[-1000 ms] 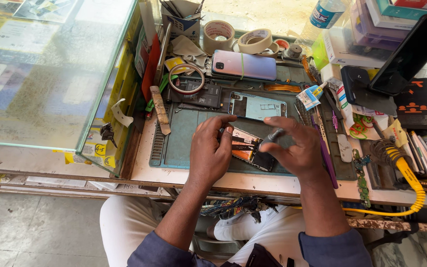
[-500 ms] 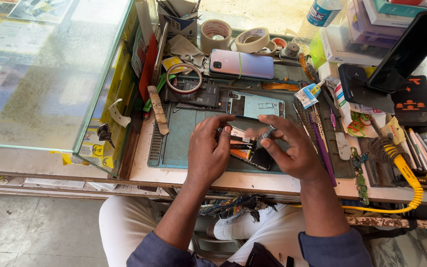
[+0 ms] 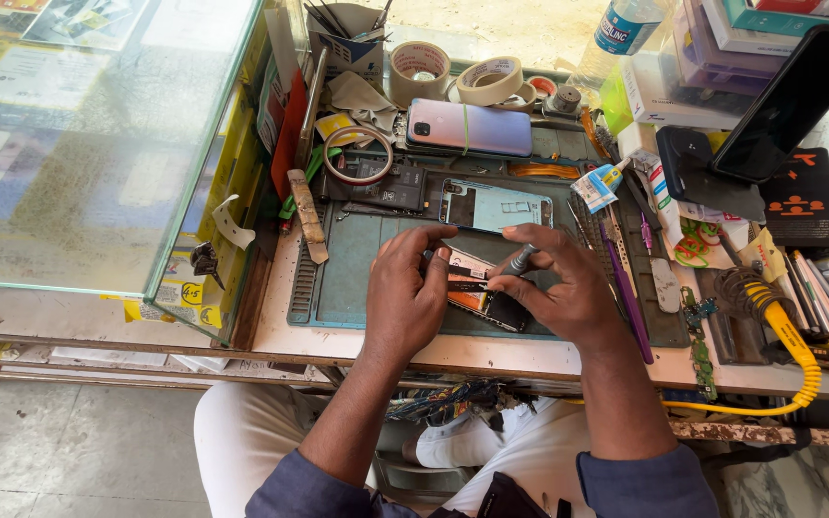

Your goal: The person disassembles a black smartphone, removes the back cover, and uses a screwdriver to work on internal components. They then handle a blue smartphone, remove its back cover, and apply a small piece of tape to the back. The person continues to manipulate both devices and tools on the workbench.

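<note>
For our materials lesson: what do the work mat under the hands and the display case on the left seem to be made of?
Work mat: probably silicone or rubber; matte teal, ridged moulded edge.
Display case: glass; see-through, reflective, greenish cut edge.

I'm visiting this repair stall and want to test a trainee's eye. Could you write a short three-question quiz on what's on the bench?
1. True or false: the right hand holds a slim grey tool.
2. The opened phone under both hands lies on: A) glass case, B) green work mat, C) floor?
3. What colour is the coiled cable at the bench's right edge?

Key: 1 true; 2 B; 3 yellow.
</note>
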